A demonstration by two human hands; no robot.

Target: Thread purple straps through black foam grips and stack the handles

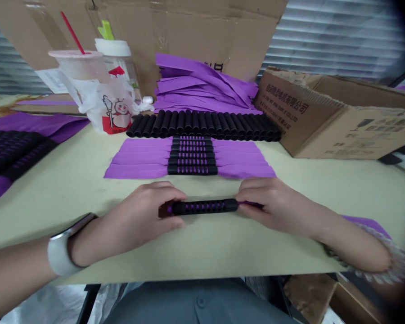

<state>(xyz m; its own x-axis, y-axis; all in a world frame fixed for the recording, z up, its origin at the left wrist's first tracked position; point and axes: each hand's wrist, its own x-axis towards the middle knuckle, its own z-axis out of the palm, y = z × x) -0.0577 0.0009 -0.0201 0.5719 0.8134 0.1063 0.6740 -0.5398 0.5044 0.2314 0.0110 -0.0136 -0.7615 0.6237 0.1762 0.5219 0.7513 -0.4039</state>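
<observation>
Left hand (145,209) opposite right hand (276,203)

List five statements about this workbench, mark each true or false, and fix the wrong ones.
1. The black slotted sleeve is between the left hand and the right hand. True.
2. The watch is on the right wrist. False: the watch is on the left wrist.
3. Loose purple straps are piled behind the row of black tubes. True.
4. The cup's straw is green. False: the straw is red.
5. Purple shows through the sleeve's slots. True.
</observation>
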